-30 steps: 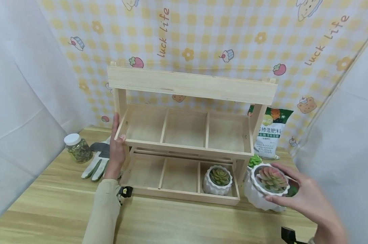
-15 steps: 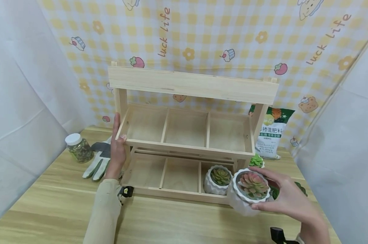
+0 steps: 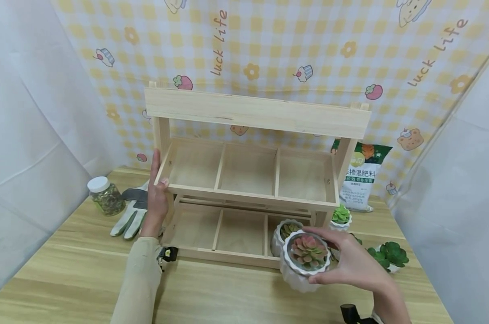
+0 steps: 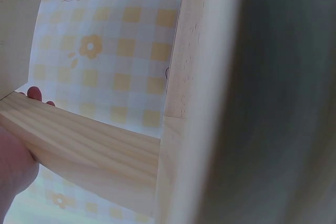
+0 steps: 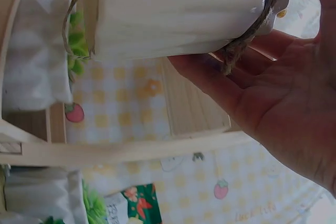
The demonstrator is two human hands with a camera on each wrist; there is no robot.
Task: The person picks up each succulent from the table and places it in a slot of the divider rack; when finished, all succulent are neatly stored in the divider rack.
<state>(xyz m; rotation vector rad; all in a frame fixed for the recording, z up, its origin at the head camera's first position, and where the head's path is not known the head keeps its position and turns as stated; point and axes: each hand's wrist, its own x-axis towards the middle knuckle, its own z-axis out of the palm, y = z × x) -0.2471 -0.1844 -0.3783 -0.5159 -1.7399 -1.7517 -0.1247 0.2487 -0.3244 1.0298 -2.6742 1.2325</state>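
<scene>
My right hand [image 3: 355,263] holds a scalloped white pot with a pinkish-green succulent [image 3: 308,252] between thumb and fingers, in front of the wooden shelf's lower right corner. Twine [image 5: 247,38] circles the pot [image 5: 173,14] near its rim in the right wrist view. Behind it, partly hidden, a similar pot with a green succulent [image 3: 278,237] stands in the lower tier's right compartment. At the shelf's left side, my left hand [image 3: 157,209] grips the end of the upper tier [image 3: 244,196], thumb in front; its fingertips [image 4: 34,93] show past a wooden bar in the left wrist view.
To the right are a potted bright green plant [image 3: 341,216], a dark green plant [image 3: 390,254] and a fertilizer bag [image 3: 358,180]. A lidded jar [image 3: 106,195] and a glove [image 3: 132,213] lie left. A checked cloth [image 3: 269,54] hangs behind.
My right hand has carried the white potted succulent leftward, from beside the shelf to in front of its lower right compartment. The left hand keeps its grip on the shelf.
</scene>
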